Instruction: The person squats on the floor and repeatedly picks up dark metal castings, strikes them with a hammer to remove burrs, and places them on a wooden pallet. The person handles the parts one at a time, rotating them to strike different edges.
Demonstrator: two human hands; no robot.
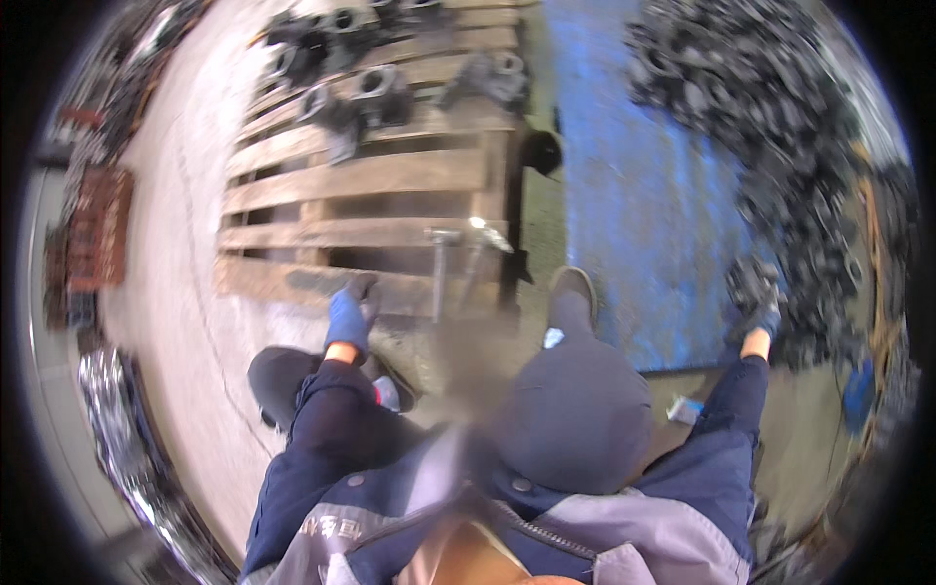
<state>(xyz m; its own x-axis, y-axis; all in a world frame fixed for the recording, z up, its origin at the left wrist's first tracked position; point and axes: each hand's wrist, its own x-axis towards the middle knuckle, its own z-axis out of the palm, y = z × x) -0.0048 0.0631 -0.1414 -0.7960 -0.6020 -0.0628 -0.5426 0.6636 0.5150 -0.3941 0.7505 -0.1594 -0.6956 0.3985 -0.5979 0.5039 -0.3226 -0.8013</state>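
My left hand (pixel 351 320), in a blue glove with dark fingers, hovers by the near left edge of a wooden pallet (pixel 361 175). Blur smears its fingers, and I see nothing plainly held. Far to the right, my gloved right hand (pixel 767 317) reaches to the edge of a big heap of dark metal parts (pixel 799 195). Its fingers appear closed on a greyish metal casting (pixel 752 280), though the grip is partly hidden. Two long-handled tools that look like hammers, one upright (pixel 440 278) and one slanted with a shiny head (pixel 485 239), lean at the pallet's near edge.
Several dark hollow castings (pixel 375 93) stand on the pallet's far half. A worn blue plate (pixel 643 224) lies between pallet and heap. My knees are bent at the front. Reddish-brown crates (pixel 100 226) and shiny metal stock (pixel 127 419) line the left side.
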